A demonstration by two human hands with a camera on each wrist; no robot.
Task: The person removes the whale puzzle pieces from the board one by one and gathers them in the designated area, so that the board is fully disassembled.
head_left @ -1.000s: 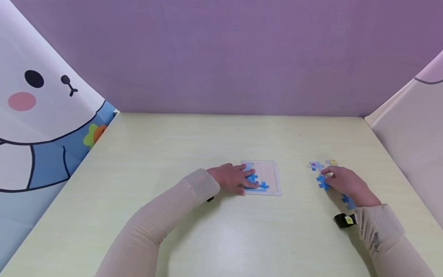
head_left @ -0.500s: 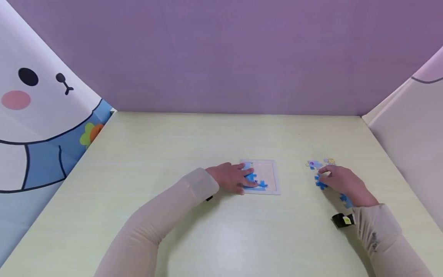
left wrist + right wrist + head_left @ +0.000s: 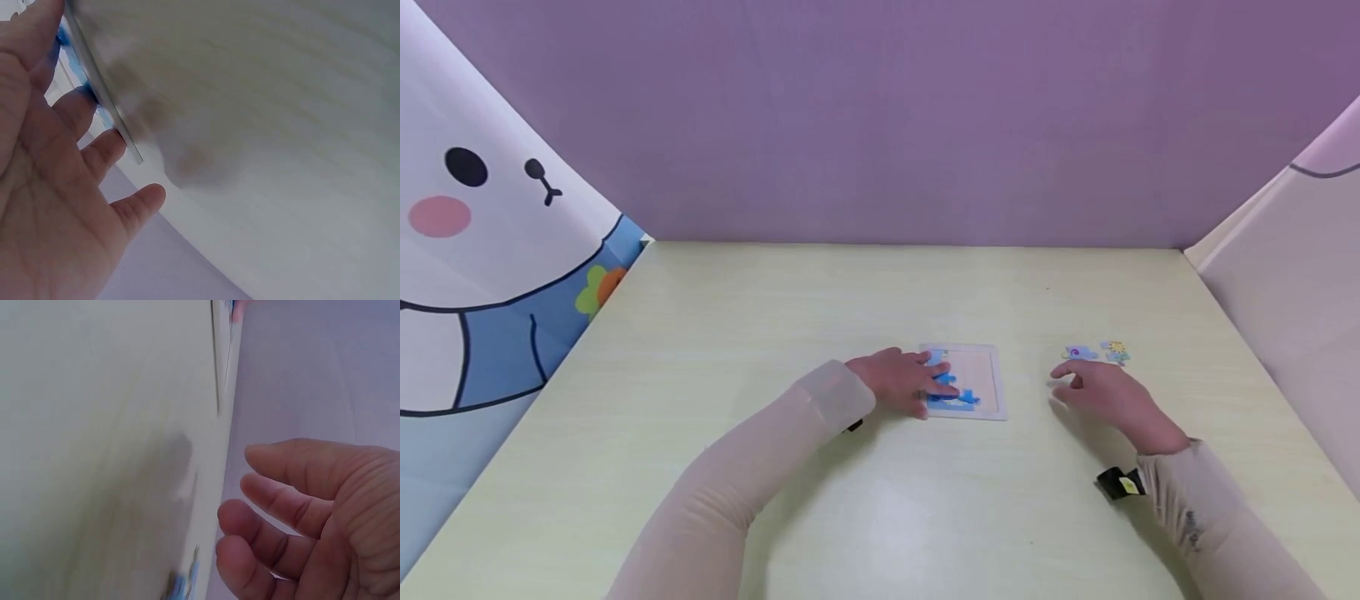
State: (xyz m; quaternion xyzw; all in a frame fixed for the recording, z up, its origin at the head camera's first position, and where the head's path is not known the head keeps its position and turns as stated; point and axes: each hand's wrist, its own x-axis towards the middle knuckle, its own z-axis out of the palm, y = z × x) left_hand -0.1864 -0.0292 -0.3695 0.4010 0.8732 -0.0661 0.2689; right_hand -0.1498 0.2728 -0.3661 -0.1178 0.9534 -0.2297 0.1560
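Note:
My left hand (image 3: 895, 382) rests with spread fingers over the left part of a square white puzzle frame (image 3: 1002, 392). Blue joined puzzle pieces (image 3: 967, 397) show in it beside and between those fingers; the rest of them lie hidden under the hand. In the left wrist view, the fingertips (image 3: 103, 153) reach over the frame's edge. My right hand (image 3: 1108, 400) hovers with bent fingers to the right of the frame. Its thumb and index finger stand apart in the head view, and no piece shows between its fingers in the right wrist view.
Behind the right hand lie a light-blue piece with a pink swirl (image 3: 1080, 352) and a yellow sun piece (image 3: 1116, 348). A blurred blue piece (image 3: 178, 584) shows low in the right wrist view. A purple backdrop (image 3: 880, 125) borders the table (image 3: 820, 283) at the back.
My right hand has moved left, off the spot where a blue piece showed by its fingertips. That piece and the one by the wrist are out of sight in the head view. The left hand stays put.

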